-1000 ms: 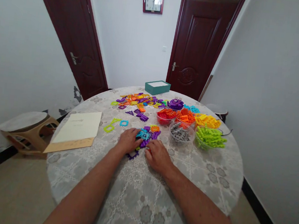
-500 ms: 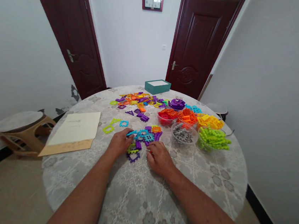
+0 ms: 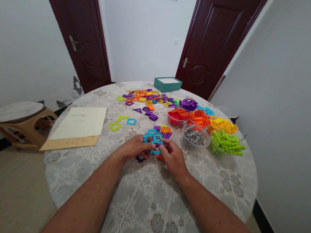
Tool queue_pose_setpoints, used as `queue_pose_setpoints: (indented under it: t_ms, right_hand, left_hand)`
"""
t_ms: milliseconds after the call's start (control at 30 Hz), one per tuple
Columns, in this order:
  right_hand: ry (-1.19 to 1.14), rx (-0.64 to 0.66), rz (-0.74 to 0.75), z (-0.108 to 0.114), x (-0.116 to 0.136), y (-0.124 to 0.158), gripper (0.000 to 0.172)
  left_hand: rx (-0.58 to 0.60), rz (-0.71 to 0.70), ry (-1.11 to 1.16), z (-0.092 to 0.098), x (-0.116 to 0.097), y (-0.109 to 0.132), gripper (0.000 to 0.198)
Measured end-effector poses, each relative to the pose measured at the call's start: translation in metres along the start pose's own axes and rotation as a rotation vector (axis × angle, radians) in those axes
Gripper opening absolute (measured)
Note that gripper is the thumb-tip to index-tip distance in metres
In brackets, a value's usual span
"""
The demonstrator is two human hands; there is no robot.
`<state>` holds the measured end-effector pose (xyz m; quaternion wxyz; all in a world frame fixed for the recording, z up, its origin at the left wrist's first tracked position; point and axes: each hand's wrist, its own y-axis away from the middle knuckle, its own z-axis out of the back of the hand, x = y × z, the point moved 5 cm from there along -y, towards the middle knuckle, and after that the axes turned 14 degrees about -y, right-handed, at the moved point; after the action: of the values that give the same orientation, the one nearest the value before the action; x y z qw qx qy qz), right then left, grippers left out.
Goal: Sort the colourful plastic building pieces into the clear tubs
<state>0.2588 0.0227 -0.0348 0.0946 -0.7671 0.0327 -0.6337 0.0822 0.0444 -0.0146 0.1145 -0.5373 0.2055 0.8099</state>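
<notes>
Pinching blue toothed plastic pieces (image 3: 153, 133), the left hand (image 3: 133, 147) and right hand (image 3: 174, 158) now come together between the middle of the table (image 3: 132, 199) and its near edge; half a second ago the right hand lay apart from the blue. Thumb and fingers of each are nearly closed on them, so the handling appears two-handed now, though whether the pieces interlock is hidden. Under the left fingers pokes a dark purple notched frame (image 3: 140, 159); just beyond sit purple ribbed pieces (image 3: 168, 135). Toward the right edge, a clear, smooth bowl (image 3: 195, 146) holds grey latticed pieces (image 3: 196, 135). Near the left edge lies flat cream paper (image 3: 79, 123); at the far edge, a teal box (image 3: 161, 86).
</notes>
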Motion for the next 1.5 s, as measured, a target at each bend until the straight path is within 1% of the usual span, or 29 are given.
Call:
queue_pose_setpoints:
  t_ms: [67, 133, 233, 300, 367, 500, 600, 667, 733, 767, 800, 833, 867, 900, 967, 1000, 1033, 1067, 1100, 1133, 1200, 1300, 1400, 1500]
  right_hand:
    - [-0.055, -0.011, -0.053, 0.0, -0.003, -0.001, 0.038]
    - [-0.081, -0.035, -0.062, 0.003, -0.004, -0.003, 0.036]
    - [-0.117, -0.065, -0.051, 0.008, -0.004, -0.004, 0.036]
    - [-0.15, -0.065, -0.067, 0.009, -0.005, -0.004, 0.038]
    - [-0.181, -0.053, -0.1, 0.007, -0.005, -0.003, 0.04]
    - [-0.176, -0.007, -0.161, 0.001, -0.004, -0.001, 0.039]
    - [-0.153, 0.073, -0.206, 0.0, -0.004, 0.0, 0.038]
    - [-0.132, 0.156, -0.282, -0.001, -0.005, 0.0, 0.037]
    - [-0.107, 0.202, -0.339, -0.001, -0.005, 0.0, 0.035]
    - [-0.104, 0.192, -0.345, 0.0, -0.004, -0.001, 0.034]
    - [-0.108, 0.166, -0.34, 0.002, -0.004, -0.002, 0.033]
    - [-0.116, 0.128, -0.329, 0.005, -0.003, -0.004, 0.031]
    - [-0.121, 0.082, -0.312, 0.008, -0.003, -0.005, 0.029]
    - [-0.116, 0.038, -0.291, 0.011, -0.003, -0.007, 0.027]
    - [-0.081, -0.032, -0.24, 0.017, -0.003, -0.011, 0.022]
    - [-0.058, -0.052, -0.214, 0.02, -0.002, -0.012, 0.02]
    - [-0.037, -0.066, -0.192, 0.021, -0.001, -0.014, 0.019]
    - [-0.022, -0.069, -0.174, 0.022, 0.0, -0.015, 0.018]
    - [-0.015, -0.067, -0.162, 0.023, 0.001, -0.015, 0.017]
    - [-0.014, -0.063, -0.155, 0.022, 0.002, -0.015, 0.016]
    - [-0.028, -0.055, -0.155, 0.021, 0.002, -0.015, 0.016]
    - [-0.045, -0.041, -0.175, 0.019, 0.0, -0.015, 0.017]
    - [-0.028, -0.012, -0.172, 0.017, -0.003, -0.016, 0.016]
    - [-0.015, 0.004, -0.165, 0.016, -0.006, -0.018, 0.014]
  left_hand:
    - [0.026, 0.007, 0.105, -0.004, 0.003, -0.001, 0.039]
    - [0.028, 0.025, 0.214, -0.003, 0.006, -0.002, 0.046]
    - [0.033, 0.067, 0.264, 0.0, 0.011, -0.001, 0.053]
    - [0.066, 0.079, 0.233, 0.0, 0.013, -0.001, 0.056]
    - [0.124, 0.079, 0.181, -0.004, 0.013, 0.001, 0.06]
    - [0.318, 0.04, 0.066, -0.019, 0.005, 0.007, 0.066]
    - [0.426, 0.004, -0.004, -0.028, -0.001, 0.012, 0.068]
    - [0.46, -0.001, -0.039, -0.03, -0.003, 0.013, 0.068]
    - [0.477, 0.011, -0.066, -0.029, -0.002, 0.014, 0.068]
    - [0.461, 0.016, -0.079, -0.027, -0.001, 0.013, 0.068]
    - [0.416, 0.014, -0.092, -0.023, -0.001, 0.011, 0.067]
    - [0.339, 0.003, -0.111, -0.016, -0.001, 0.009, 0.065]
    - [0.229, -0.015, -0.143, -0.008, -0.001, 0.005, 0.062]
    - [0.088, -0.037, -0.196, 0.002, -0.001, 0.002, 0.057]
    - [-0.22, -0.107, -0.37, 0.021, -0.003, -0.004, 0.041]
    - [-0.352, -0.15, -0.484, 0.028, -0.005, -0.006, 0.033]
    - [-0.452, -0.19, -0.602, 0.031, -0.007, -0.009, 0.028]
    - [-0.51, -0.221, -0.716, 0.031, -0.008, -0.013, 0.03]
    - [-0.523, -0.237, -0.82, 0.029, -0.008, -0.018, 0.037]
    - [-0.503, -0.229, -0.914, 0.026, -0.006, -0.024, 0.042]
    - [-0.444, -0.161, -1.055, 0.02, -0.002, -0.036, 0.045]
    - [-0.41, -0.064, -1.15, 0.017, 0.001, -0.048, 0.034]
    - [-0.408, -0.051, -1.183, 0.02, -0.001, -0.052, 0.023]
    - [-0.394, -0.059, -1.221, 0.024, -0.001, -0.052, 0.018]
